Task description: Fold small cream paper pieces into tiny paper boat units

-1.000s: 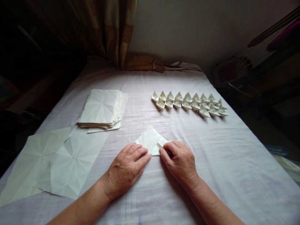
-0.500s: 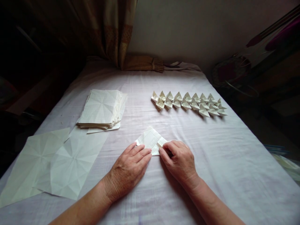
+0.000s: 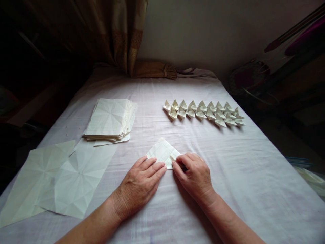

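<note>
A folded sheet of white paper lies on the pale bedsheet in front of me, one corner pointing away. My left hand rests flat across its left and near part, fingers stretched out and pressing down. At the right corner, the thumb and fingers of my right hand pinch a small folded flap of the paper. The edge under the left fingers is hidden.
Two large creased paper sheets overlap on the left. Behind them sits a stack of creased papers. Several small folded paper pieces stand in rows at the back right. A brown curtain hangs at the far edge.
Almost nothing differs. My left fingers have shifted very slightly to the right on the paper; my right hand keeps its pinch at the right corner.
</note>
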`<state>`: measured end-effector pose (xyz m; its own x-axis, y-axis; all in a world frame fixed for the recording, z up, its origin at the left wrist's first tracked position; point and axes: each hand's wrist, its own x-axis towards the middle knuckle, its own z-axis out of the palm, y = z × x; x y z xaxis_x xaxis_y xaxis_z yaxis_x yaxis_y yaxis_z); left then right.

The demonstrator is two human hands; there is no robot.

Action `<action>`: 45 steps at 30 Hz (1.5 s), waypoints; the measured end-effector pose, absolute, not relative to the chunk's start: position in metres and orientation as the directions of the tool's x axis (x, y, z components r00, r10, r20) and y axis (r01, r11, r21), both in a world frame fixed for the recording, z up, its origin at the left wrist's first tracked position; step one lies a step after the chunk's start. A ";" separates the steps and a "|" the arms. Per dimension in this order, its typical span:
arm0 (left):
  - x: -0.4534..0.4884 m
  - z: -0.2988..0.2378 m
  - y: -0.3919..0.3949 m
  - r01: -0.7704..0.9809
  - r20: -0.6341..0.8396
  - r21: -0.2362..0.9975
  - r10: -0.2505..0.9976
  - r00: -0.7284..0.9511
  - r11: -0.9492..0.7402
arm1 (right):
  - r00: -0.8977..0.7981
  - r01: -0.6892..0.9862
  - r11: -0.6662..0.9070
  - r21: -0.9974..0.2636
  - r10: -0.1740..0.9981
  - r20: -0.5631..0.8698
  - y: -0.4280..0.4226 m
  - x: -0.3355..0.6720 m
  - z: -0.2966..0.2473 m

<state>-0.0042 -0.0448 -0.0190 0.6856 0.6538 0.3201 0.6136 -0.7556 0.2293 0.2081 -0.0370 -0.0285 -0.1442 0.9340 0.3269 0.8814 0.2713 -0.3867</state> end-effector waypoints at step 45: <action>0.000 -0.017 -0.045 0.628 0.264 0.243 0.674 0.690 -0.739 | -0.081 0.904 0.202 -0.377 0.946 0.313 -0.045 0.225 -0.032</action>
<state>-0.0002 -0.0452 -0.0174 0.6902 0.6737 0.2641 0.6283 -0.7390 0.2433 0.2248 -0.0447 -0.0323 -0.0805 0.9463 0.3131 0.9040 0.2016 -0.3771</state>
